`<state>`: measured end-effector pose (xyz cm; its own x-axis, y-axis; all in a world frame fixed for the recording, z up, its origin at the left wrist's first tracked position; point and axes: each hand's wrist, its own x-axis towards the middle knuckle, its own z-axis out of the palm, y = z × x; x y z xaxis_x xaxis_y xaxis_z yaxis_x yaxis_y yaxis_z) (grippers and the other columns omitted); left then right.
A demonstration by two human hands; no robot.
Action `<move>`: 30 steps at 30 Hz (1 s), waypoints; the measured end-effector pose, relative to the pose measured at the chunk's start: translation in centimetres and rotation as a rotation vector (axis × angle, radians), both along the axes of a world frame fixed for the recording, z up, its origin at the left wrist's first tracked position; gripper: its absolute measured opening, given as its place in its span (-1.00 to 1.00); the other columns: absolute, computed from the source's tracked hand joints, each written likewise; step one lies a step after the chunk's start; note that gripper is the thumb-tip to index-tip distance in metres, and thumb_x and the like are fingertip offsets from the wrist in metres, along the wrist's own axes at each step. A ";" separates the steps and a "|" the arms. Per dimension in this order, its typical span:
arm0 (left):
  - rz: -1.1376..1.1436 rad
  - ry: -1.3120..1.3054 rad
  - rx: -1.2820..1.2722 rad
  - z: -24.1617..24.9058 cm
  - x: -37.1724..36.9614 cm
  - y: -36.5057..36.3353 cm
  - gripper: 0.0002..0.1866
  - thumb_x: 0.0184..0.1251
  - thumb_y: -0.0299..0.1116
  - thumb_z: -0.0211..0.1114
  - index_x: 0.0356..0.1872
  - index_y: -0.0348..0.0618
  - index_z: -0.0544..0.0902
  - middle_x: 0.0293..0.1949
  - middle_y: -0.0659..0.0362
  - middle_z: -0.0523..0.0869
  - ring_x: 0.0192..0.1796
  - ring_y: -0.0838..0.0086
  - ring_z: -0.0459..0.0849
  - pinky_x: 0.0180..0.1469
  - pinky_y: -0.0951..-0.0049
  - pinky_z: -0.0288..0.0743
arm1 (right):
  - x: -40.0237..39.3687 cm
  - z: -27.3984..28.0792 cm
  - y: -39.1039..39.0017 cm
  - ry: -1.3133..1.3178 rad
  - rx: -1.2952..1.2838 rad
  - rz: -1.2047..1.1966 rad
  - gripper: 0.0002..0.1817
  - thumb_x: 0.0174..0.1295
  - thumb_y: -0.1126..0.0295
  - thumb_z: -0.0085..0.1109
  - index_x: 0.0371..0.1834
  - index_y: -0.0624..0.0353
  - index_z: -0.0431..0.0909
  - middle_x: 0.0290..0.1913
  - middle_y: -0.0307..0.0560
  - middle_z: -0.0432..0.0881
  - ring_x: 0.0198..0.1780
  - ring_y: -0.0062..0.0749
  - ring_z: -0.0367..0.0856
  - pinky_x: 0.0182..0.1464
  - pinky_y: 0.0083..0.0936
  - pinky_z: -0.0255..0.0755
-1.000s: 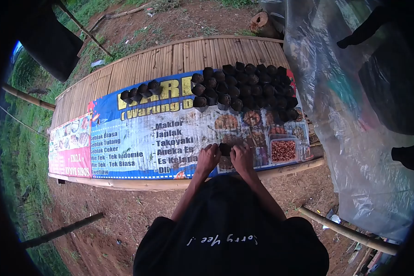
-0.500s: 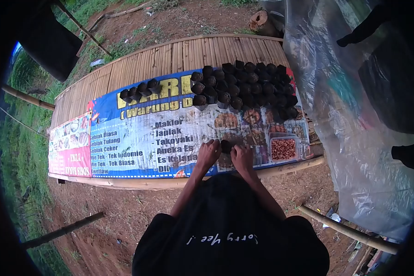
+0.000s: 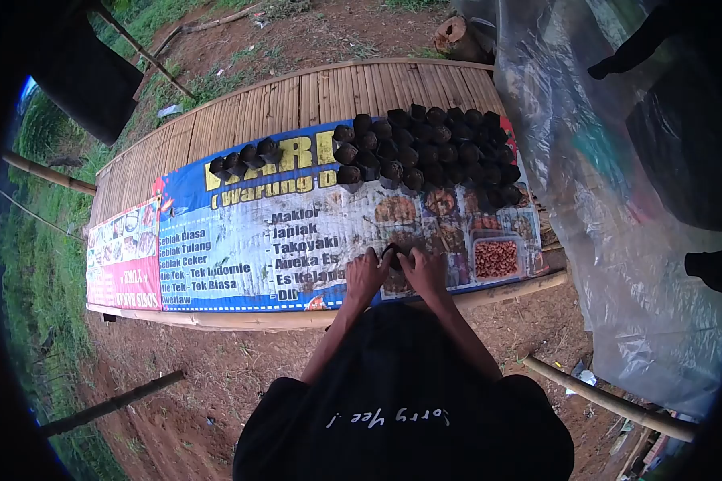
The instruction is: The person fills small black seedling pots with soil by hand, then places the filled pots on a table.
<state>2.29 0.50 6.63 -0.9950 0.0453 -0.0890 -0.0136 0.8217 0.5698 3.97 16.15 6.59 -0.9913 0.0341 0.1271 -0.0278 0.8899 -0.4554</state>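
Observation:
Between my left hand (image 3: 366, 275) and my right hand (image 3: 423, 271) is a small black bag (image 3: 391, 256), low over the banner near the table's front edge. The fingers of both hands are closed on its sides. Many similar black bags filled with dark material (image 3: 433, 152) stand in rows beyond my hands, and several more (image 3: 249, 159) form a short row at the upper left. A clear plastic box of reddish-brown seeds (image 3: 496, 260) sits to the right of my right hand.
A printed banner (image 3: 217, 240) covers much of the bamboo table (image 3: 281, 100). Clear plastic sheeting (image 3: 618, 280) hangs along the right side. Bamboo poles (image 3: 610, 397) stick out at the lower right and the left. A cut log (image 3: 452, 36) lies behind the table.
My hands have drawn slightly closer together, and the black bag between them looks narrower, its opening squeezed.

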 end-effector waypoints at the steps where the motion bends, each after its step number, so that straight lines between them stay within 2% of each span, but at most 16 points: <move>1: -0.013 -0.057 -0.009 -0.2 0.1 0.0 -0.54 0.27 0.03 0.23 -0.43 -0.26 0.58 -0.49 -0.17 0.68 -0.36 -0.10 0.68 -0.27 -0.02 0.51 | -0.3 -0.2 0.0 0.010 0.029 0.037 -0.70 0.21 0.17 0.17 -0.51 0.17 0.55 -0.48 0.05 0.65 -0.25 0.06 0.55 -0.11 -0.10 0.36; 3: -0.035 -0.080 -0.010 -0.7 0.1 0.2 -0.54 0.24 0.02 0.25 -0.43 -0.29 0.59 -0.47 -0.20 0.68 -0.34 -0.13 0.67 -0.26 -0.02 0.51 | -1.3 -1.3 -0.1 0.041 0.033 0.077 -0.71 0.22 0.18 0.16 -0.49 0.17 0.55 -0.44 0.05 0.65 -0.23 0.05 0.54 -0.07 -0.08 0.34; 5: -0.081 -0.084 0.071 -0.9 0.0 0.3 -0.64 0.23 -0.13 0.23 -0.46 -0.30 0.58 -0.45 -0.20 0.68 -0.35 -0.08 0.67 -0.24 -0.01 0.51 | -1.7 -2.2 0.2 0.072 0.038 0.115 -0.72 0.23 0.18 0.14 -0.47 0.17 0.55 -0.40 0.05 0.66 -0.20 0.04 0.53 -0.04 -0.06 0.33; 6: -0.080 -0.082 0.070 -1.2 -0.1 0.2 -0.64 0.23 -0.13 0.23 -0.46 -0.30 0.58 -0.45 -0.20 0.68 -0.35 -0.08 0.67 -0.24 -0.01 0.51 | -1.9 -1.9 0.4 0.064 0.045 0.138 -0.76 0.20 0.23 0.15 -0.46 0.18 0.56 -0.37 0.06 0.65 -0.18 0.04 0.53 -0.04 -0.07 0.33; 8: -0.104 0.023 0.138 -1.8 -0.2 0.0 -0.72 0.19 -0.24 0.24 -0.45 -0.32 0.56 -0.48 -0.23 0.63 -0.33 -0.15 0.63 -0.28 -0.02 0.49 | -2.0 -1.5 0.5 0.056 0.052 0.164 -0.80 0.18 0.27 0.16 -0.45 0.18 0.56 -0.35 0.06 0.64 -0.16 0.03 0.52 -0.05 -0.08 0.34; 10: -0.124 0.047 0.151 -0.9 -0.4 -0.3 -0.76 0.15 -0.29 0.22 -0.46 -0.33 0.56 -0.47 -0.21 0.64 -0.36 -0.13 0.64 -0.28 -0.02 0.50 | -1.6 -0.2 0.8 0.136 0.030 0.169 -0.83 0.12 0.35 0.19 -0.50 0.22 0.53 -0.42 0.05 0.64 -0.29 0.02 0.53 -0.06 -0.12 0.34; 11: -0.144 0.070 0.164 -0.5 -0.5 -0.4 -0.79 0.12 -0.34 0.20 -0.47 -0.33 0.56 -0.46 -0.20 0.65 -0.39 -0.10 0.64 -0.28 -0.01 0.50 | -1.3 0.3 0.9 0.132 0.032 0.168 -0.83 0.12 0.35 0.19 -0.50 0.22 0.53 -0.42 0.05 0.64 -0.29 0.02 0.53 -0.06 -0.12 0.34; 15: -0.168 0.091 0.219 -1.3 -0.7 -0.9 -0.82 0.11 -0.36 0.20 -0.47 -0.31 0.56 -0.45 -0.18 0.65 -0.39 -0.08 0.63 -0.28 -0.01 0.49 | -0.4 -0.7 0.8 0.149 -0.045 0.120 -0.86 0.07 0.41 0.20 -0.55 0.22 0.49 -0.45 0.04 0.62 -0.30 -0.01 0.52 -0.11 -0.15 0.36; 17: -0.194 0.058 0.135 -2.5 -0.9 -0.9 -0.83 0.10 -0.36 0.21 -0.46 -0.30 0.57 -0.42 -0.17 0.66 -0.38 -0.08 0.64 -0.28 -0.01 0.49 | -0.1 -2.1 1.1 0.151 -0.036 0.106 -0.85 0.06 0.41 0.20 -0.56 0.21 0.48 -0.46 0.03 0.62 -0.31 -0.02 0.52 -0.13 -0.15 0.36; 20: -0.233 0.115 0.139 -1.0 -0.9 -0.6 -0.82 0.08 -0.35 0.22 -0.44 -0.29 0.57 -0.40 -0.16 0.66 -0.37 -0.07 0.65 -0.27 0.00 0.51 | 0.8 -1.4 0.8 0.158 -0.030 0.069 -0.86 0.05 0.40 0.21 -0.56 0.19 0.49 -0.46 0.00 0.62 -0.31 -0.02 0.52 -0.17 -0.12 0.36; 23: -0.229 0.029 0.105 -1.5 -1.1 -0.5 -0.82 0.07 -0.35 0.23 -0.43 -0.28 0.58 -0.39 -0.16 0.67 -0.36 -0.07 0.65 -0.23 0.01 0.51 | 0.7 -1.4 0.6 0.162 -0.018 0.050 -0.85 0.05 0.38 0.21 -0.56 0.18 0.49 -0.47 -0.03 0.62 -0.30 -0.01 0.52 -0.18 -0.12 0.35; 30: -0.219 0.004 0.105 -1.7 -1.1 -0.5 -0.83 0.06 -0.34 0.24 -0.42 -0.26 0.59 -0.40 -0.16 0.66 -0.34 -0.05 0.66 -0.22 0.02 0.52 | 0.8 -1.3 0.3 0.147 -0.043 0.023 -0.83 0.08 0.35 0.20 -0.56 0.18 0.49 -0.49 -0.01 0.60 -0.31 0.02 0.51 -0.19 -0.11 0.34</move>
<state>1.16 0.05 4.94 -0.9608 0.2686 -0.0680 0.1610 0.7409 0.6520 4.80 16.45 5.24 -0.9626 0.0200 0.2700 -0.1173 0.8680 -0.4824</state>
